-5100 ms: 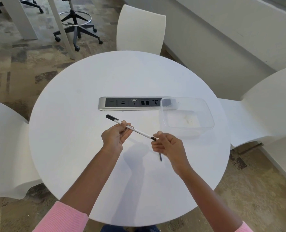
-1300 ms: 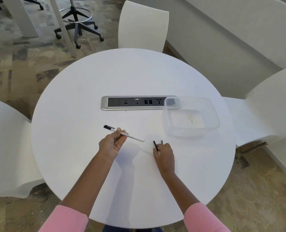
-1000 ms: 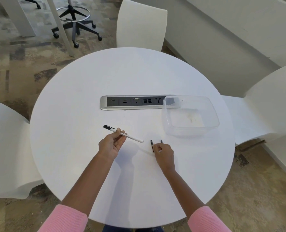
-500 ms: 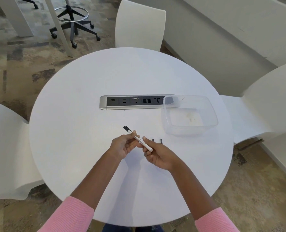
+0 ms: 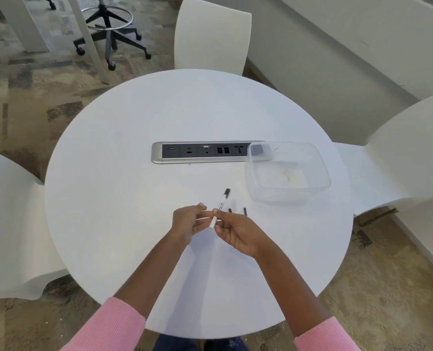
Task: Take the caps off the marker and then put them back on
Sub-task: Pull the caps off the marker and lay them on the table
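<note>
Since half a second ago, the thin white marker (image 5: pixel 219 208) has passed to my right hand (image 5: pixel 238 233), whose fingers (image 5: pixel 216 213) pinch its barrel, black tip pointing away. My left hand (image 5: pixel 189 222) has released it, fingers loosely curled beside it. Two small black caps (image 5: pixel 245 211) stand on the round white desk (image 5: pixel 124 178) just beyond my right hand.

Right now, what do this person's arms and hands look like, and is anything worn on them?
Both arms wear pink ribbed knit sleeves, the left sleeve and right sleeve pushed up, leaving the forearms bare. The left hand and right hand are bare: no gloves, and no rings, watch or bracelets that I can make out. No cables or markings anywhere.
</note>
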Action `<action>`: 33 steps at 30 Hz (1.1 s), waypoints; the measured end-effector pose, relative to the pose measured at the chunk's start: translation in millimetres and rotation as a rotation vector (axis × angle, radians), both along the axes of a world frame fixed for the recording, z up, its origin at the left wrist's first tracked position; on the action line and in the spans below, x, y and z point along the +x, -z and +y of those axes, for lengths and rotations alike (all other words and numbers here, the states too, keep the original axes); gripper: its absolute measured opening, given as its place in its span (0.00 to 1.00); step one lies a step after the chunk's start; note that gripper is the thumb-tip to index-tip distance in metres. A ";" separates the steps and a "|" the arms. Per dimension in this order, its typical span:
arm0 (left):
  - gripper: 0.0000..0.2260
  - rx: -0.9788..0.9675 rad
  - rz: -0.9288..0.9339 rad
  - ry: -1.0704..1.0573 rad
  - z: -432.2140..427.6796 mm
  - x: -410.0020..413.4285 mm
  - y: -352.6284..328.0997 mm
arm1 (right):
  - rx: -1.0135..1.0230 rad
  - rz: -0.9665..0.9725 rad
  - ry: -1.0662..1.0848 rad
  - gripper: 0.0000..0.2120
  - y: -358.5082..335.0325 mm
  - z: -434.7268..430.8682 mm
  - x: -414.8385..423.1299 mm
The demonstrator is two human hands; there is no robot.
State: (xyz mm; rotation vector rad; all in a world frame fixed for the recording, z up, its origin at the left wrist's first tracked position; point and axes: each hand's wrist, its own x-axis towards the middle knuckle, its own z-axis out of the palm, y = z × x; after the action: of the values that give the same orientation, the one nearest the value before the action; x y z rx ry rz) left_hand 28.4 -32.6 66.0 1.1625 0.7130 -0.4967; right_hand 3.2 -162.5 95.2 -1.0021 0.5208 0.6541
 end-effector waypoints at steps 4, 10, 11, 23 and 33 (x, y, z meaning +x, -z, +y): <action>0.12 0.755 -0.291 0.236 4.6 -12.0 14.3 | -0.231 -0.105 -0.024 0.07 7.2 1.0 -0.5; 0.16 0.313 -0.277 0.109 9.9 -24.3 30.6 | -0.141 -0.079 0.134 0.06 15.3 1.3 -6.7; 0.19 0.052 -0.203 0.024 10.3 -22.8 31.3 | -0.160 -0.103 0.153 0.05 15.3 1.8 -7.7; 0.36 -0.654 -0.107 -0.109 -0.9 -11.2 21.0 | -0.927 -0.923 -0.081 0.05 7.5 32.9 -27.8; 0.30 -0.719 -0.120 -0.084 -4.3 -9.2 19.1 | -0.929 -0.947 0.036 0.05 14.9 29.6 -34.7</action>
State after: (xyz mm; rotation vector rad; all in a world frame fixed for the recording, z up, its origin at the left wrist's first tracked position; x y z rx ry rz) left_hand 19.3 -36.9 46.9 0.4803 0.4174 -0.5449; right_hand -31.5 -132.9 80.4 -1.9991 -0.0463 -0.1978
